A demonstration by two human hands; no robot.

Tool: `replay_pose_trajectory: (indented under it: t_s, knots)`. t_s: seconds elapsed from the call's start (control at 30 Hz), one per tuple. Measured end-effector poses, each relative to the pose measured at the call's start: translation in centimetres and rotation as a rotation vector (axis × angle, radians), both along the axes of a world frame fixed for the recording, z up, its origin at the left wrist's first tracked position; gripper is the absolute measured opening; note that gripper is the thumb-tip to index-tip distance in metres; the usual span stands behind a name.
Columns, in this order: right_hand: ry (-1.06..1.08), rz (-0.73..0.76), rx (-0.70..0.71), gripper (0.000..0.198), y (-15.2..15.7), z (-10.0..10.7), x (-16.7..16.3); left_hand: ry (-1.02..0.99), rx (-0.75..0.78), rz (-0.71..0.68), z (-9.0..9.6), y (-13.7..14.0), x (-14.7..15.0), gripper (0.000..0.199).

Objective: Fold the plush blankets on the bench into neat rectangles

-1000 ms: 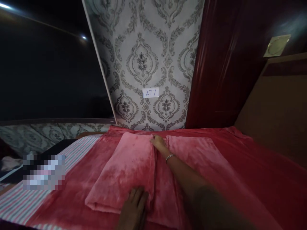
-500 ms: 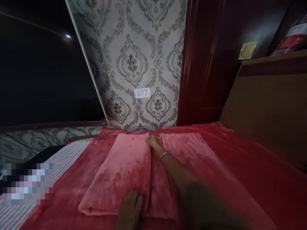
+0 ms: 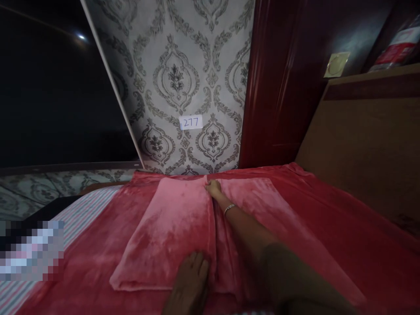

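Note:
A pinkish-red plush blanket (image 3: 170,223) lies folded on a darker red cover, its left part doubled over into a thick flap. At the far end of that flap, my right hand (image 3: 214,188) pinches the blanket's edge, with a bracelet around the wrist. My left hand (image 3: 193,278) rests on the near part of the flap, close to its right edge, fingers stretched out and lying flat. Right of the flap, another lighter pink section of the blanket (image 3: 262,197) spreads out, partly hidden under my right arm.
A large dark screen (image 3: 62,87) stands at the left. Striped cloth (image 3: 82,212) shows beside the red cover (image 3: 328,210). At the right are a cardboard box (image 3: 367,144) and a bottle with a red label (image 3: 397,48). The patterned wall behind bears a paper marked 277 (image 3: 190,122).
Both hands have moved a little to the right, and the flap's right edge has shifted right with them, narrowing the gap to the other section. The camera view has shifted slightly.

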State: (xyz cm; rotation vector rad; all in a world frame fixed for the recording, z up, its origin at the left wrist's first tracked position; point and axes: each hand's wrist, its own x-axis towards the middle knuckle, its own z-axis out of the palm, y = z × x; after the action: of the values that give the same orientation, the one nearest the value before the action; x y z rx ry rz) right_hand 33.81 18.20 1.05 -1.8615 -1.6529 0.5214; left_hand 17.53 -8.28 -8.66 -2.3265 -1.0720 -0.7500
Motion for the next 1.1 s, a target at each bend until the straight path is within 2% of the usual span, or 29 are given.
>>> replay_pose_trajectory:
  t_s: [0.13,0.23,0.3,0.37,0.43,0.5,0.57,0.67,0.73,0.83,1.0,1.1]
  knots:
    - [-0.030,-0.003,-0.010,0.022,0.1,0.2,0.2,-0.026,-0.184,-0.075,2.4,-1.2,0.4,0.037]
    - [-0.071,0.015,0.034,0.037,-0.7,1.1,0.1,-0.059,-0.316,-0.172,5.3,-1.7,-0.2,0.029]
    - [-0.101,0.060,0.110,0.048,-1.7,2.0,-0.6,-0.100,-0.367,-0.188,7.7,-0.9,-1.4,0.023]
    - [-0.149,0.144,0.195,0.057,-3.1,2.7,-1.9,-0.135,-0.358,-0.093,9.9,0.8,-3.1,0.028]
    - [-0.233,0.239,0.251,0.064,-4.5,2.8,-3.2,-0.128,-0.319,0.104,11.2,3.1,-5.2,0.041]
    - [-0.334,0.300,0.226,0.069,-5.8,1.8,-4.0,-0.063,-0.337,0.330,11.3,4.9,-7.1,0.056]
    - [-0.408,0.315,0.142,0.069,-6.7,0.1,-4.2,0.014,-0.411,0.492,10.1,5.8,-8.5,0.064]
    - [-0.465,0.304,0.071,0.067,-7.1,-2.1,-3.6,0.049,-0.450,0.559,7.3,5.4,-9.3,0.062]
    - [-0.481,0.315,0.034,0.068,-6.8,-2.4,-3.3,0.024,-0.404,0.543,6.0,4.9,-9.4,0.059]
    - [-0.483,0.329,-0.046,0.066,-6.0,-0.8,-3.8,-0.019,-0.350,0.506,5.4,4.5,-9.3,0.057]
    - [-0.449,0.420,0.073,0.058,-4.0,2.9,-8.1,-0.072,-0.337,0.444,6.2,4.5,-9.7,0.054]
    - [-0.403,0.519,0.099,0.058,-2.4,3.6,-11.2,-0.129,-0.355,0.451,6.7,2.7,-11.8,0.051]
